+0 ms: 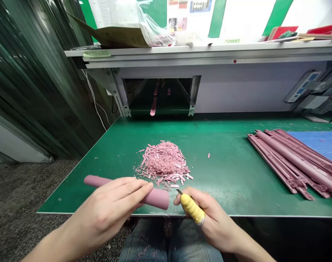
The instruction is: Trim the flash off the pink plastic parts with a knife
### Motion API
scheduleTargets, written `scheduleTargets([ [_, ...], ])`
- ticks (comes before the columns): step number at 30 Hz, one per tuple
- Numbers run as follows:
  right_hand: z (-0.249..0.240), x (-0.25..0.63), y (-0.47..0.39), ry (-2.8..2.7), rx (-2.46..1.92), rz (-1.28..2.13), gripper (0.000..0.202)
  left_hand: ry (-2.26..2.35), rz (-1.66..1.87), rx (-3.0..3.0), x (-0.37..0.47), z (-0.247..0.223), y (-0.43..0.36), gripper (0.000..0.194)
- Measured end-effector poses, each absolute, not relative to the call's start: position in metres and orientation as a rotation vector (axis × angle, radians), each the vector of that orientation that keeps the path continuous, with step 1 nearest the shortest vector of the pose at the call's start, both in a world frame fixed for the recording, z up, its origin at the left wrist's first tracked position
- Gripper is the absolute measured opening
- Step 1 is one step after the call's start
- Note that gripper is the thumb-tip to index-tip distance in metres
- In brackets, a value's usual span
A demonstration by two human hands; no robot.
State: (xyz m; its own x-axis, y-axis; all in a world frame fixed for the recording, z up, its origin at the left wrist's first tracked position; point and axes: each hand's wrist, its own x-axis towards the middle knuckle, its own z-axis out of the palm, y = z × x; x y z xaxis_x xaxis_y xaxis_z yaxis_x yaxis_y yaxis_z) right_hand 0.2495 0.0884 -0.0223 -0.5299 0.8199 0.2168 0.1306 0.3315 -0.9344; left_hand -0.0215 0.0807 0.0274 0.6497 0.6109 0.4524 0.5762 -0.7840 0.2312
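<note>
A pink plastic tube (157, 198) lies slantwise in the grip of my left hand (114, 203), whose fingers wrap over its middle. One end points left over the green tabletop; the other faces my right hand. My right hand (209, 218) is closed around a knife with a yellow wrapped handle (192, 209). Its short dark blade points up and left, a small gap away from the tube's near end. Just beyond both hands is a heap of pink plastic shavings and small strips (166, 162).
Long pink moulded parts (294, 163) are stacked at the right, beside a blue sheet (319, 143). Behind the green table (223, 138), an opening shows a conveyor belt (171, 103) carrying pink pieces. A white shelf (182, 54) spans above, holding cardboard and bags.
</note>
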Motion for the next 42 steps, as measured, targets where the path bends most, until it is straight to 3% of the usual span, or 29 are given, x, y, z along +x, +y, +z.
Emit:
scheduleTargets([
  [3, -0.016, 0.253, 0.091, -2.163, -0.788, 0.881, 0.025, 0.957, 0.601, 2.911, -0.030, 0.033, 0.085, 0.068],
  [7, -0.015, 0.240, 0.095, -2.347, -0.792, 0.321, 0.049, 0.800, 0.479, 3.035, -0.026, 0.046, 0.089, 0.063],
  [11, -0.018, 0.229, 0.101, -2.405, -0.801, 0.024, 0.048, 0.649, 0.499, 3.239, -0.019, 0.055, 0.088, 0.052],
  [15, -0.018, 0.232, 0.102, -2.395, -0.712, -0.035, 0.050, 0.834, 0.520, 3.250, -0.016, 0.051, 0.077, 0.043],
  [19, -0.019, 0.234, 0.099, -2.306, -0.705, -0.054, 0.050, 1.012, 0.537, 3.201, -0.019, 0.036, 0.063, 0.046],
  [26, -0.020, 0.234, 0.095, -2.252, -0.713, -0.068, 0.050, 1.208, 0.891, 3.064, -0.013, 0.006, 0.043, 0.050],
  [42, -0.032, 0.225, 0.098, -2.183, -0.853, -0.065, 0.046, 1.415, 1.019, 2.804, 0.006, -0.009, 0.038, 0.050],
])
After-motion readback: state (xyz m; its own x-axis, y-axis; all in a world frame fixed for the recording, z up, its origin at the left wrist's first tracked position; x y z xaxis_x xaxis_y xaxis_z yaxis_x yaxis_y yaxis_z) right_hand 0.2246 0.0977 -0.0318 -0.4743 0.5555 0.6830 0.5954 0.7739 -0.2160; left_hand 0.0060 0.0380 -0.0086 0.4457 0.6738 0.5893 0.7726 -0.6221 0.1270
